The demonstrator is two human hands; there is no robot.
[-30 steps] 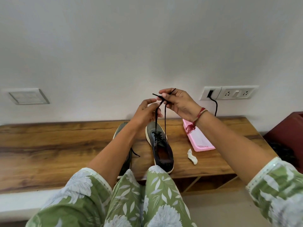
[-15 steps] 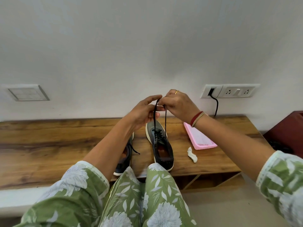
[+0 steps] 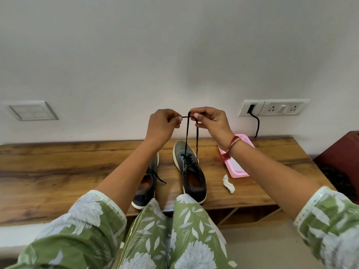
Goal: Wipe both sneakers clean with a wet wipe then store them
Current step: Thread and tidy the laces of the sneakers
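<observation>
Two dark grey sneakers with pale soles stand on the wooden bench (image 3: 58, 167). The right sneaker (image 3: 189, 169) points at the wall, and its black laces (image 3: 187, 136) are pulled up taut. My left hand (image 3: 162, 125) and my right hand (image 3: 210, 122) are raised above its toe, each pinching a lace end, and the laces cross between my fingers. The left sneaker (image 3: 147, 183) is partly hidden under my left forearm, with one loose lace lying on the wood. A crumpled white wipe (image 3: 228, 184) lies to the right of the right sneaker.
A pink perforated tray (image 3: 236, 164) sits on the bench right of the sneakers. A wall socket (image 3: 272, 107) with a black cable (image 3: 256, 125) is above it. A dark red object (image 3: 342, 152) stands at the far right. An open compartment shows under the bench top.
Both hands stayed at the lace ends, working them across each other above the toe. My right hand turned so its knuckles face me.
</observation>
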